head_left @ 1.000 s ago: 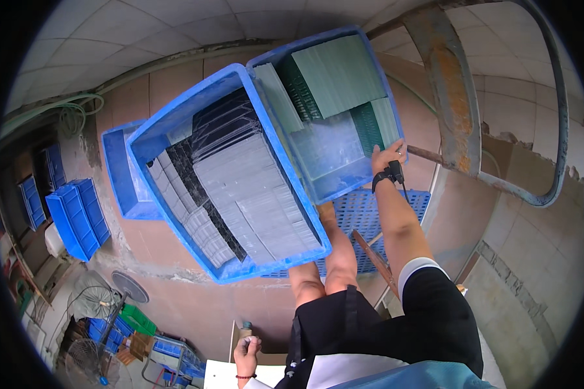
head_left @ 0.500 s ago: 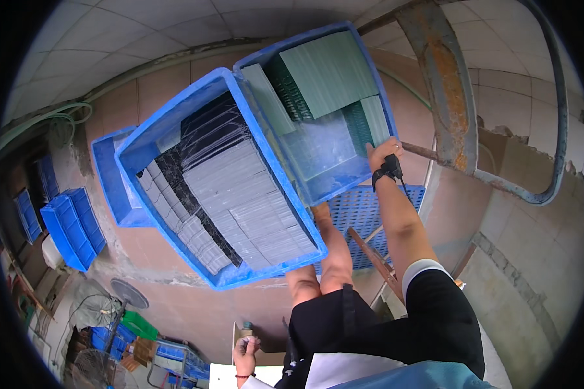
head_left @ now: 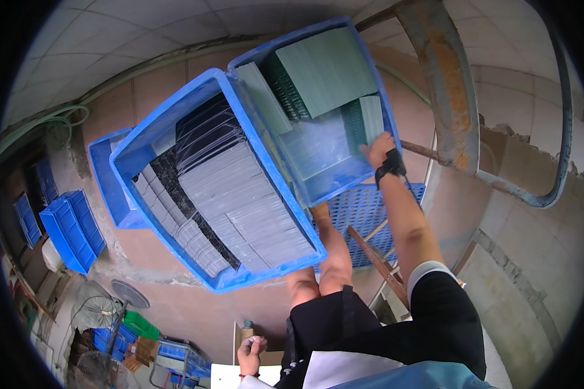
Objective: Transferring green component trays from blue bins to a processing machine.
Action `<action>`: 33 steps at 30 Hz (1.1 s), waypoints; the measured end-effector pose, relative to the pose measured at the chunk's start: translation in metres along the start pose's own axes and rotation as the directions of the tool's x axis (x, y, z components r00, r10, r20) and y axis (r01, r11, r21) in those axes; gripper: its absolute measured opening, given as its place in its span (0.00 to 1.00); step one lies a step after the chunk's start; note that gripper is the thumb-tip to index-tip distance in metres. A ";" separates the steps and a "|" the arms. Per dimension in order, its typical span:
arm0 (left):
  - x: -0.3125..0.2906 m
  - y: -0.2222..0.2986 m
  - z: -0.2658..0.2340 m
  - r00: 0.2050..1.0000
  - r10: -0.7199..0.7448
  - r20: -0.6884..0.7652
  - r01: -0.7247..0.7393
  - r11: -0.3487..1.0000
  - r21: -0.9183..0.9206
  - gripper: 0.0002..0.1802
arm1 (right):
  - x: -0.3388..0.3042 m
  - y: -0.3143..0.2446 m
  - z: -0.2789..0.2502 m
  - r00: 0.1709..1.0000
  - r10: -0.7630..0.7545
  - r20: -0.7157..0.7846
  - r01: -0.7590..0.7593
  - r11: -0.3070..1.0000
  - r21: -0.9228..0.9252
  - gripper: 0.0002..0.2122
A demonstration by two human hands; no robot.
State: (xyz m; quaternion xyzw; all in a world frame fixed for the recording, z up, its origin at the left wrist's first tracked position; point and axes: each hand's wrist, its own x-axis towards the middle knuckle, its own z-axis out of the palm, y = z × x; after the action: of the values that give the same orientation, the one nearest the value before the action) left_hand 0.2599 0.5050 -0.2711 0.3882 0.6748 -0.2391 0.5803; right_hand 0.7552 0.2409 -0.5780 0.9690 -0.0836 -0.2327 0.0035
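Note:
My right hand (head_left: 380, 152), with a black strap device on its wrist, reaches over the near right corner of the farther blue bin (head_left: 318, 193). Its thumb stands apart from the fingers, right at the near end of a small stack of pale green sheets (head_left: 372, 118). A bigger pale green stack (head_left: 328, 70) and a narrow one (head_left: 264, 97) fill the bin's far part. Low in the picture, my left hand (head_left: 250, 353) is closed, thumb against curled fingers; anything inside is too small to make out. The nearer blue bin (head_left: 217, 282) holds rows of grey and black sheets (head_left: 240, 194).
A blue slatted pallet (head_left: 357, 214) lies under the farther bin. A rusty metal frame (head_left: 451, 84) stands at the right. Another blue bin (head_left: 104, 175) sits behind on the left, near several blue crates (head_left: 74, 227). A fan (head_left: 130, 294) stands lower left.
My right hand has shifted slightly left and inward from the bin's rim, its wrist turning. My left hand has risen a little, still closed. The bins and stacks look the same.

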 end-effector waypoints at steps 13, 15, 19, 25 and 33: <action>0.005 -0.001 0.004 1.000 -0.018 -0.014 0.017 0.999 -0.030 0.12 | -0.003 -0.030 0.032 0.973 0.229 -0.011 -0.208 0.902 0.379 0.39; 0.006 -0.006 0.004 1.000 -0.020 -0.016 0.019 0.999 -0.049 0.11 | -0.007 -0.035 0.032 0.977 0.215 0.001 -0.200 0.905 0.375 0.37; -0.006 -0.013 0.003 1.000 -0.001 -0.003 0.000 0.997 -0.074 0.10 | -0.014 -0.020 0.006 0.973 0.216 0.088 -0.228 0.809 0.542 0.32; -0.018 -0.031 -0.017 0.994 0.084 -0.069 -0.094 0.983 -0.159 0.08 | -0.056 0.012 -0.021 0.879 -0.108 0.465 -0.427 0.256 0.867 0.19; -0.058 -0.006 -0.017 0.907 0.405 -0.120 -0.417 0.903 -0.102 0.09 | -0.198 0.037 -0.214 0.899 -0.263 0.351 -0.304 0.202 0.931 0.22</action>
State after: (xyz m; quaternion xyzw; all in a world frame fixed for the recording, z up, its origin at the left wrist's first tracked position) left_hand 0.2466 0.5003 -0.2117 0.4954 0.6185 -0.0497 0.6079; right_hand 0.6723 0.2298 -0.2969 0.6678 -0.2230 -0.3376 -0.6248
